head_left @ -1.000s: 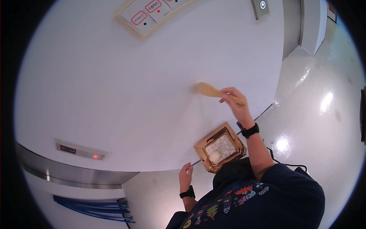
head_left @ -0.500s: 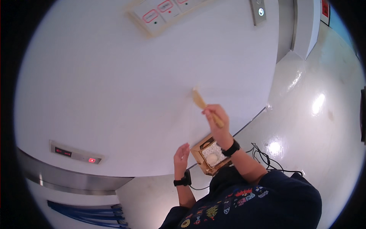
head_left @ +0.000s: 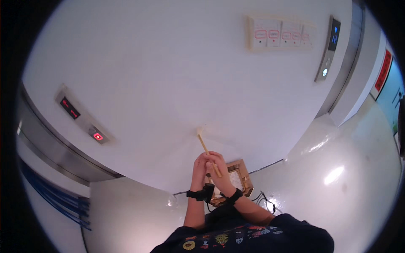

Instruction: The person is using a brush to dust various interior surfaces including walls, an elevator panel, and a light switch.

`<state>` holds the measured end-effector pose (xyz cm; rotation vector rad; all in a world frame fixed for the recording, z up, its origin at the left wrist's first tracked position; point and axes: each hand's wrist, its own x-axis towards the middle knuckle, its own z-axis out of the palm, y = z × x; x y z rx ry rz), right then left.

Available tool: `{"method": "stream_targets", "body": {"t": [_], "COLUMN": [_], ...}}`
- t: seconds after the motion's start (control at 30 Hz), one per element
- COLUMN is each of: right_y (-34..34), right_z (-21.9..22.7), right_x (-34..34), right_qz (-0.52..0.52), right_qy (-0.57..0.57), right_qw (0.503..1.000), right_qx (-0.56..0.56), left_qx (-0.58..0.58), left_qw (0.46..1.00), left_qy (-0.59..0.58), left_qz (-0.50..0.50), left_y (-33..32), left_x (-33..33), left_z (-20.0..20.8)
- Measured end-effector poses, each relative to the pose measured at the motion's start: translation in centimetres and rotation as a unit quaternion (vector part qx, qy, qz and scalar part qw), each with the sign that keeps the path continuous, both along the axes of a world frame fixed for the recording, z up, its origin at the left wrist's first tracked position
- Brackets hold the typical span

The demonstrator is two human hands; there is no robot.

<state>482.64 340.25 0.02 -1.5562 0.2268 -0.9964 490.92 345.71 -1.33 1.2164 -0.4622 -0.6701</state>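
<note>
A thin wooden-handled brush (head_left: 203, 143) points up toward the white wall, its pale tip at or very near the surface. My right hand (head_left: 220, 172) is closed around the handle, and its lower end sticks out below the fingers. Pressed against it, my left hand (head_left: 198, 172) has its fingers bent together at the handle. Both wrists wear black bands. Behind and below my hands sits a brown box (head_left: 249, 182) with whitish grainy filling, partly hidden by my right hand and wrist.
Lift call panels are fixed on the wall at left (head_left: 84, 116) and right (head_left: 328, 50). A row of signs (head_left: 283, 33) hangs at upper right. Black cables (head_left: 268, 205) lie on the shiny floor (head_left: 312, 185) beside the box. Blue tubes (head_left: 55, 194) run at lower left.
My left hand has come in to meet the right at the brush handle. The brush has moved lower and left and turned edge-on. The view has shifted.
</note>
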Motion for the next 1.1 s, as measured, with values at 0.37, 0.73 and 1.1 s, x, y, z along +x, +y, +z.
{"method": "stream_targets", "body": {"t": [0.37,0.73,1.1], "right_y": [1.9,5.6,6.4], "right_z": [1.8,1.2,1.8], "right_x": [0.1,3.4,5.3], "right_qz": [0.165,0.340,0.261], "right_qy": [0.171,0.152,0.192], "right_qw": [0.928,0.911,0.939], "right_qx": [-0.288,-0.175,-0.113], "left_qx": [-0.065,0.040,-0.018], "left_qw": [0.977,0.989,0.952], "left_qy": [0.195,0.124,0.053], "left_qz": [-0.057,0.071,0.301], "left_y": [4.0,10.7,17.6], "left_x": [2.7,4.6,9.1], "left_z": [0.8,2.3,1.0]}}
